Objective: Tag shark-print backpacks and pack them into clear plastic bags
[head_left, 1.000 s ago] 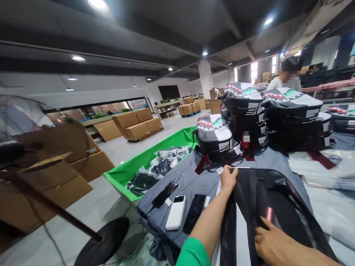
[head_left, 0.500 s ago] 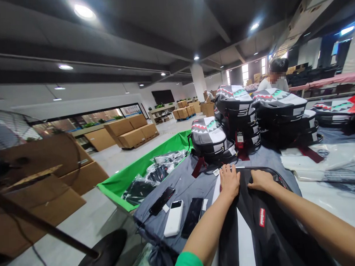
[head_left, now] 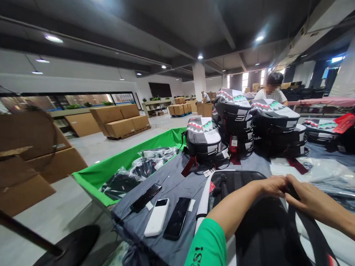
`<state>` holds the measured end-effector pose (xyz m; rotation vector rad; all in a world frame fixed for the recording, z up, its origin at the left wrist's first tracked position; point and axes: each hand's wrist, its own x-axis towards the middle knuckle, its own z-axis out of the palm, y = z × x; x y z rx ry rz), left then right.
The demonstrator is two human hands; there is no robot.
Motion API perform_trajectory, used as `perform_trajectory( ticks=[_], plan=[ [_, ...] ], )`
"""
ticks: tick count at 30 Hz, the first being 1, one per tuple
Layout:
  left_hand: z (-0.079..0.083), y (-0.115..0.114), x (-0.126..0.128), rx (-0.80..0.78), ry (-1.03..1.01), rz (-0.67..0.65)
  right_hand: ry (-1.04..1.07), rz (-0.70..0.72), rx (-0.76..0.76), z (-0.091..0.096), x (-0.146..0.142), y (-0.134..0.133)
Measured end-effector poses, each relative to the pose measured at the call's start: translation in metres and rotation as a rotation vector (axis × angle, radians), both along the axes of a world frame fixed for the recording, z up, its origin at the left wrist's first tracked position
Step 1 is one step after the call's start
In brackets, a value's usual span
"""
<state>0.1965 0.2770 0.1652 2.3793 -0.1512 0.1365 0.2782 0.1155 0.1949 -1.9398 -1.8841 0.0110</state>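
Observation:
In front of me lies a black backpack (head_left: pixel 256 235) with white-and-grey side panels, its top end pointing away from me. At its right side, my right hand (head_left: pixel 303 194) is closed around a black band-like edge (head_left: pixel 311 231) of the backpack, which hangs down toward me. My left hand (head_left: pixel 275 186) reaches across the backpack and meets the right hand there; its fingers are bent and closed at the same edge, with the fingertips partly hidden. A black strap with a buckle (head_left: pixel 223 182) shows near the backpack's top left.
Stacked patterned backpacks (head_left: pixel 233 111) stand beyond. Left on the grey cloth (head_left: pixel 164 184) lie a white power bank (head_left: pixel 157 217) and two dark phones (head_left: pixel 177 218). A green-lined bin (head_left: pixel 88 182) holds bagged goods. Clear plastic bags (head_left: pixel 336 170) lie right. A co-worker (head_left: pixel 270 89) stands behind the stacks.
Both hands have left the backpack's top edge and come together at its right side. The front panel with the red label has turned out of sight. The view has swung slightly right.

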Motion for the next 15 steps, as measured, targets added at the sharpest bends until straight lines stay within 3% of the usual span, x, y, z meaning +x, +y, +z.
perform_trajectory(
  ticks=[4,7,11,15],
  plan=[
    [0.012,0.006,-0.003,0.628,-0.152,-0.123,0.126,-0.104,0.076,-0.012,0.029,-0.024],
    [0.015,0.005,-0.026,0.844,-0.277,0.051,0.266,-0.217,0.133,-0.009,0.038,-0.025],
    [0.006,-0.022,-0.062,0.724,-0.295,0.276,0.608,-0.246,0.117,0.005,0.026,-0.01],
    [-0.017,-0.079,-0.114,0.253,0.163,0.362,0.846,-0.209,0.087,0.008,0.014,0.012]
  ],
)
